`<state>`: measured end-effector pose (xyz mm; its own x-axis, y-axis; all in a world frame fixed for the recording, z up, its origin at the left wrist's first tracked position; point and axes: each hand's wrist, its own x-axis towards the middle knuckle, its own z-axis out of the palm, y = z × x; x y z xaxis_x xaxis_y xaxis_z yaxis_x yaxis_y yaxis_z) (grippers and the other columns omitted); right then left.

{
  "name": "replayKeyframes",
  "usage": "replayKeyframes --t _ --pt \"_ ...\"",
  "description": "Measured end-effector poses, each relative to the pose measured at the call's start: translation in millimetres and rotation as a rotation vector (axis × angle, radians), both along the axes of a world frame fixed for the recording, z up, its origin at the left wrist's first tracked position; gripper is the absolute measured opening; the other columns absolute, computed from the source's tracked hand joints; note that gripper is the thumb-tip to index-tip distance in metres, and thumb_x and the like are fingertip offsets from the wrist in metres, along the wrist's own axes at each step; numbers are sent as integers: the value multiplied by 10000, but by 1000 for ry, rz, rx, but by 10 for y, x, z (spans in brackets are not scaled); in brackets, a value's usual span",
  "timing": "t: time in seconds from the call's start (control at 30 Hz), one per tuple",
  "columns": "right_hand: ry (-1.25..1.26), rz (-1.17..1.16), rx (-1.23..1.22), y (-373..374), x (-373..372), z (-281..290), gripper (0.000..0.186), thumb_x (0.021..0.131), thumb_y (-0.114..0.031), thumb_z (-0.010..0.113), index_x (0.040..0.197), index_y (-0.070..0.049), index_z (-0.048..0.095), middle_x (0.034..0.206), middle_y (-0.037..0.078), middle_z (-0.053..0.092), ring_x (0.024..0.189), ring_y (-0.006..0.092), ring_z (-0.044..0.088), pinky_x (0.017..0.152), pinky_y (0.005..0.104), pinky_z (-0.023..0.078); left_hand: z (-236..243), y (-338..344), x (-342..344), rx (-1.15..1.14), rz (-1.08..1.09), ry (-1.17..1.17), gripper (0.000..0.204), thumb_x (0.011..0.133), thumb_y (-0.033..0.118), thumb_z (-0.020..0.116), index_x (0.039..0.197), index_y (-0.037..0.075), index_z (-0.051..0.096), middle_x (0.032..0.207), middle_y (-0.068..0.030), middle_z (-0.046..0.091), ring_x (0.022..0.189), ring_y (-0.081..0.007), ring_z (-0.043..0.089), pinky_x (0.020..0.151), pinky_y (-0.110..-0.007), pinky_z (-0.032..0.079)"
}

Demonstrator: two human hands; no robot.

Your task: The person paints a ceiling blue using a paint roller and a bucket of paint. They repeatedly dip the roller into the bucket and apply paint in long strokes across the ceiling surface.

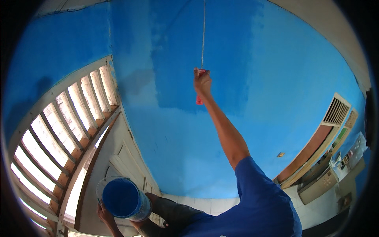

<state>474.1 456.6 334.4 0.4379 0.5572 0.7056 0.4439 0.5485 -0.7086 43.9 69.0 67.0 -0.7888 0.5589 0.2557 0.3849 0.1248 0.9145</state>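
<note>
My right hand (203, 83) is raised at the end of a stretched arm, its fingers closed around a red handle (199, 99). From the top of that handle a thin pale rod or cord (203, 33) runs up past the upper edge, so whatever lies at its far end is out of view. Low on the left, my left hand (105, 216) grips a bucket (143, 207) at its rim or wire handle; the exact hold is partly hidden. Blue paint coats the bucket's inside, and its mouth tilts toward me. Behind my right hand, the blue wall (185, 146) bears a darker blue patch.
A slatted wooden window vent (75, 118) lets in bright light at left, above a pale door (114, 158). To the right are a wooden door frame (308, 158) with louvres, a small wall switch (280, 155) and a beige cabinet-like appliance (318, 187). White tiles (205, 203) line the wall's foot.
</note>
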Motion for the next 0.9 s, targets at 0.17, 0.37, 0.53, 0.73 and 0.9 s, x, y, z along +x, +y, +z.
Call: replayKeyframes --t 0.17,0.37,0.53,0.73,0.9 --pt "-37 -6 -24 -296 -156 -957 372 876 -339 529 894 17 422 674 167 584 638 344 596 557 408 451 50 0 46 -29 -13 -33 374 898 279 404 1017 -2 620 840 -154 639 726 -252 605 650 -360 472" --pt "71 73 -250 -881 -358 -2398 341 886 -310 529 916 13 425 686 153 585 606 306 591 539 379 446 53 -23 34 -3 -59 -19 357 893 271 421 1010 4 627 842 -144 640 737 -233 599 660 -354 471" --pt "76 35 -417 -1403 -398 -3602 328 884 -295 529 956 8 426 719 210 591 678 420 575 562 426 444 -45 -11 -50 82 -97 -62 346 891 259 429 985 -3 635 843 -140 638 734 -222 594 654 -339 466" --pt "23 -33 -714 -2191 -276 -4610 378 867 -317 545 1010 7 410 751 207 617 717 399 610 613 447 474 -13 25 -38 47 -78 -43 344 898 257 427 988 -8 627 846 -130 633 735 -216 587 654 -325 462" --pt "-44 -69 -771 -2804 277 -4540 350 861 -336 540 989 -28 436 718 242 596 671 437 583 551 476 450 27 53 5 72 -101 -39 355 900 267 433 978 -30 611 838 -133 629 732 -212 589 653 -314 468"
